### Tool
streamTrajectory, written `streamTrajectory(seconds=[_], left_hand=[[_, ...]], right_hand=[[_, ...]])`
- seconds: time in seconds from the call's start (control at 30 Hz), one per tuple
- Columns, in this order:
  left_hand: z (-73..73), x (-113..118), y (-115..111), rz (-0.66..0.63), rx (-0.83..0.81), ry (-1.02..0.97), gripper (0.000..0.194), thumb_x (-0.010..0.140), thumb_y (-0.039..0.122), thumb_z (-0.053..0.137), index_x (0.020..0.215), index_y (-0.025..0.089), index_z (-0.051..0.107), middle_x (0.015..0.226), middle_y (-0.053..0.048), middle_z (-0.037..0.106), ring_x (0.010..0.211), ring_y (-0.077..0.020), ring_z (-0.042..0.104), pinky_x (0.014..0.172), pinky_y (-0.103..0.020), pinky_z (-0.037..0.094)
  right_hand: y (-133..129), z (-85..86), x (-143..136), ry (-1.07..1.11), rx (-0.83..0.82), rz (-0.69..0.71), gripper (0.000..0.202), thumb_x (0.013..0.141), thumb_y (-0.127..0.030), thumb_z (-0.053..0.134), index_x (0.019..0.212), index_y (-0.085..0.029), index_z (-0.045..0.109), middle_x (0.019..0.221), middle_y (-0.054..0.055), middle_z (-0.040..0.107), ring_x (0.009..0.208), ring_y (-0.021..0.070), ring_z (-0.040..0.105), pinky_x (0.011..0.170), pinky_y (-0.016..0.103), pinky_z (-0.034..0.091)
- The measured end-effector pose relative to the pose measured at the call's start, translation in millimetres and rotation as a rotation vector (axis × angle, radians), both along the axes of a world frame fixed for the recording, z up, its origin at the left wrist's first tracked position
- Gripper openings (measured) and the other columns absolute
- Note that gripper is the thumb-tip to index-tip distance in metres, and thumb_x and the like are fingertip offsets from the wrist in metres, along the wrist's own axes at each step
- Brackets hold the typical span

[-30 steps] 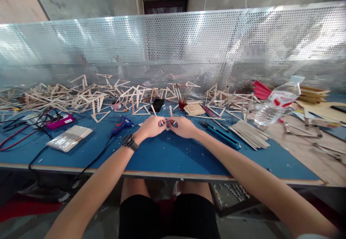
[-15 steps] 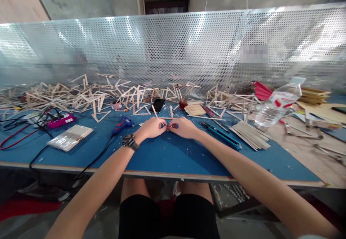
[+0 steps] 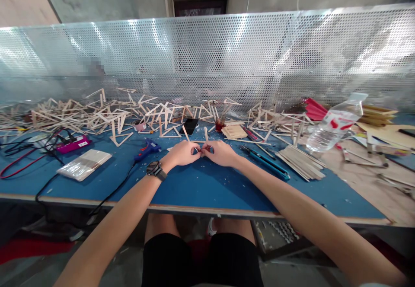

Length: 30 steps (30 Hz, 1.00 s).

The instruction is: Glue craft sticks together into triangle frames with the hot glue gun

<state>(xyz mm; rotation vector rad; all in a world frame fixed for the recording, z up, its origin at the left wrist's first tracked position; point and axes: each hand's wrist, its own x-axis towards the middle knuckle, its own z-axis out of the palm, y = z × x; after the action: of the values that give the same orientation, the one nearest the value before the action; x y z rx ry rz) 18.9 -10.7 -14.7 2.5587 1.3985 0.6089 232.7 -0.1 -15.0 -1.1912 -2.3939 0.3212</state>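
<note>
My left hand (image 3: 182, 153) and my right hand (image 3: 221, 153) meet fingertip to fingertip just above the blue tabletop. A thin wooden stick (image 3: 185, 132) stands up out of my left hand, tilted a little. From my right hand a second wooden stick (image 3: 205, 133) rises almost upright. Both hands are closed in a pinch around the sticks' lower parts. The fingers hide the lower ends, so I cannot tell whether the two sticks are joined. Left of my hands lies a blue glue gun (image 3: 147, 150); to the right is a blue utility knife (image 3: 267, 164).
Joined stick frames (image 3: 74, 116) pile along the perforated metal screen (image 3: 207, 49). A phone (image 3: 189, 126), loose flat sticks (image 3: 301, 161), a plastic bottle (image 3: 335, 125), a wrapped packet (image 3: 84, 164) and a purple power strip (image 3: 74, 144) lie around. Cables trail over the left front edge.
Almost nothing differs. My fingertips have shifted slightly where they meet, and the sticks are held much as before.
</note>
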Motion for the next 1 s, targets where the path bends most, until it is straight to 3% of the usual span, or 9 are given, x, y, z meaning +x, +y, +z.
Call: streamTrajectory(seconds=[0.3, 0.6, 1.0], left_hand=[[3.4, 2.2, -2.1, -0.014, 0.015, 0.005, 0.028, 0.089, 0.046, 0.063, 0.086, 0.021, 0.074, 0.064, -0.003, 0.064, 0.055, -0.0163, 0.052, 0.053, -0.027, 0.026], [-3.1, 2.3, 3.8, -0.031, 0.051, -0.019, 0.029, 0.092, 0.036, 0.058, 0.068, 0.019, 0.065, 0.058, -0.001, 0.059, 0.053, -0.0148, 0.048, 0.055, -0.028, 0.026], [3.3, 4.2, -2.9, 0.006, 0.051, -0.004, 0.028, 0.095, 0.036, 0.055, 0.087, 0.019, 0.076, 0.064, -0.003, 0.066, 0.055, -0.0156, 0.051, 0.054, -0.029, 0.025]], right_hand=[[1.9, -4.7, 0.3, 0.097, 0.033, 0.061, 0.017, 0.098, -0.031, 0.054, 0.101, -0.022, 0.068, 0.093, 0.003, 0.075, 0.07, 0.0134, 0.06, 0.062, 0.024, 0.035], [0.8, -2.0, -0.4, 0.125, 0.047, 0.064, 0.015, 0.095, -0.031, 0.059, 0.101, -0.024, 0.071, 0.088, 0.001, 0.075, 0.071, 0.0134, 0.062, 0.063, 0.023, 0.036], [4.5, -2.9, 2.1, -0.103, 0.015, 0.043, 0.022, 0.094, -0.028, 0.057, 0.107, -0.027, 0.075, 0.101, 0.001, 0.078, 0.084, 0.0185, 0.068, 0.067, 0.026, 0.042]])
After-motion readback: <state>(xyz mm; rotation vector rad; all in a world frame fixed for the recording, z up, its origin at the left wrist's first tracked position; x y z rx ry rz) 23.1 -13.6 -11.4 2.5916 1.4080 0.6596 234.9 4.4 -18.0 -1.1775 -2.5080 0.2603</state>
